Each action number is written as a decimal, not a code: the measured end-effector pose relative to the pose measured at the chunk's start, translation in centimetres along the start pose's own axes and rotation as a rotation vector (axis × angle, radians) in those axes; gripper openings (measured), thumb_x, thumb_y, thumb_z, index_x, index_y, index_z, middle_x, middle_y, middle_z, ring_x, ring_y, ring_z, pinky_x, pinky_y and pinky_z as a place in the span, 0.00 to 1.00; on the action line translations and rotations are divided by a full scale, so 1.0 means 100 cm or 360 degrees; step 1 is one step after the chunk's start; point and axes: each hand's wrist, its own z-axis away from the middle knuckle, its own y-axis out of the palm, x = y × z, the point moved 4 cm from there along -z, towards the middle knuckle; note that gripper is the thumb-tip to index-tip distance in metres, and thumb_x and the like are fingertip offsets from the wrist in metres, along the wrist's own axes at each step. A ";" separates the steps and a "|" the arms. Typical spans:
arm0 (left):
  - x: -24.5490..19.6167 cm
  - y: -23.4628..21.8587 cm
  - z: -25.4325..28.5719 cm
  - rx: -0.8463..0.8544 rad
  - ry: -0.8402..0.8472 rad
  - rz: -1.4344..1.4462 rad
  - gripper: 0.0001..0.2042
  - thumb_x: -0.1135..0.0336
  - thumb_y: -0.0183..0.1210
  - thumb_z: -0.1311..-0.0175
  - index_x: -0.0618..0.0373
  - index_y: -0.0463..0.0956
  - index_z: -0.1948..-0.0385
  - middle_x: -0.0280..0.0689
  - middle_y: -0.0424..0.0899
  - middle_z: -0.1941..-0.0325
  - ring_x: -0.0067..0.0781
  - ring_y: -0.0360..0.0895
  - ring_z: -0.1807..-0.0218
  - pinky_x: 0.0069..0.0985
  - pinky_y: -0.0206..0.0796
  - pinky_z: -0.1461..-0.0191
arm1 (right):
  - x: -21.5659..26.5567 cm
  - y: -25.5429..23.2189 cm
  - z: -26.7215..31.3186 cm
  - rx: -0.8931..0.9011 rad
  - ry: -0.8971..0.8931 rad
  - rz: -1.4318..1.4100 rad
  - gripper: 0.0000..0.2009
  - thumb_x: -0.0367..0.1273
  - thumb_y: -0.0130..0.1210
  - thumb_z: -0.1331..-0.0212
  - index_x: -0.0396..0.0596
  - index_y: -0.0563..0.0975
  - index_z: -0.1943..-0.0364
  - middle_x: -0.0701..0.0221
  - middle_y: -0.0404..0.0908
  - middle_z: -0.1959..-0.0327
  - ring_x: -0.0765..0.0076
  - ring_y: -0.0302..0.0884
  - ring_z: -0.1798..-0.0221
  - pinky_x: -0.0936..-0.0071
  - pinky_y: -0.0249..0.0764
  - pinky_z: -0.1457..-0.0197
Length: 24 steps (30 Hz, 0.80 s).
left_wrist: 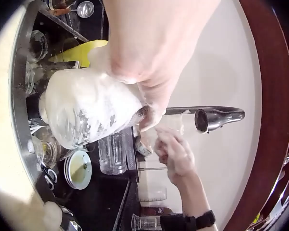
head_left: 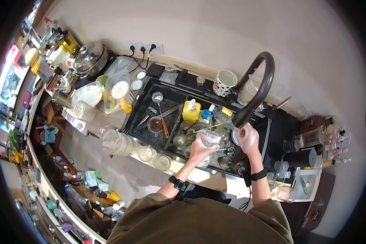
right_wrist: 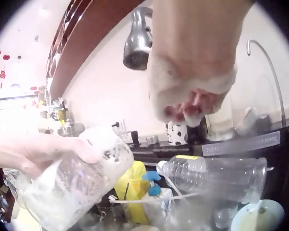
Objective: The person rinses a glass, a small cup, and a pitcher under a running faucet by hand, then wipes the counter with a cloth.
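My left hand (head_left: 203, 149) grips a clear glass jar (right_wrist: 79, 180) smeared with white foam, holding it tilted above the sink. In the left wrist view the jar's rounded base (left_wrist: 67, 110) points toward the lower left. Apart from it, my right hand (head_left: 248, 139) is raised beside the dark faucet head (head_left: 242, 117). Foam coats that hand, and its fingers (right_wrist: 195, 108) are curled in with nothing visible between them. Below the hands, the sink holds a yellow container (head_left: 191, 112), scissors (head_left: 230, 152), a plastic bottle (right_wrist: 185, 173) and several glass jars.
On the left, the drain tray (head_left: 144, 136) carries a ladle (head_left: 157, 97) and other utensils. Glass jars (head_left: 162, 162) line the front edge. A spotted canister (head_left: 225, 83) stands behind the sink; stacked dishes (left_wrist: 78, 170) sit inside it. Bottles and a black cylinder (head_left: 305, 157) are at right.
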 end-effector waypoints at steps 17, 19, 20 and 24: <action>0.005 0.003 0.020 0.0021 0.0097 -0.0165 0.44 0.51 0.75 0.65 0.59 0.64 0.42 0.44 0.82 0.52 0.39 0.81 0.50 0.30 0.70 0.43 | -0.015 0.094 -0.112 0.0068 -0.0696 0.0412 0.17 0.38 0.51 0.39 0.40 0.75 0.52 0.53 0.81 0.66 0.47 0.80 0.67 0.57 0.76 0.63; 0.001 0.003 0.021 0.0048 0.0087 -0.0110 0.43 0.51 0.74 0.63 0.59 0.63 0.42 0.45 0.82 0.51 0.39 0.80 0.49 0.30 0.69 0.43 | -0.004 0.086 -0.108 0.0090 -0.0619 0.0392 0.17 0.39 0.51 0.38 0.40 0.75 0.53 0.54 0.82 0.69 0.47 0.80 0.69 0.55 0.75 0.64; 0.000 0.004 0.021 0.0061 0.0083 -0.0068 0.44 0.51 0.74 0.63 0.59 0.63 0.42 0.45 0.81 0.51 0.39 0.80 0.49 0.30 0.69 0.42 | -0.007 0.087 -0.109 0.0127 -0.0607 0.0407 0.17 0.39 0.51 0.38 0.41 0.75 0.52 0.54 0.81 0.69 0.47 0.80 0.69 0.55 0.75 0.64; 0.006 0.009 0.016 0.0077 0.0021 -0.0099 0.44 0.51 0.74 0.63 0.59 0.62 0.41 0.46 0.81 0.51 0.39 0.80 0.48 0.30 0.68 0.41 | -0.021 0.094 -0.112 0.0089 -0.0615 0.0444 0.16 0.42 0.48 0.36 0.47 0.75 0.53 0.55 0.82 0.70 0.46 0.80 0.71 0.54 0.77 0.67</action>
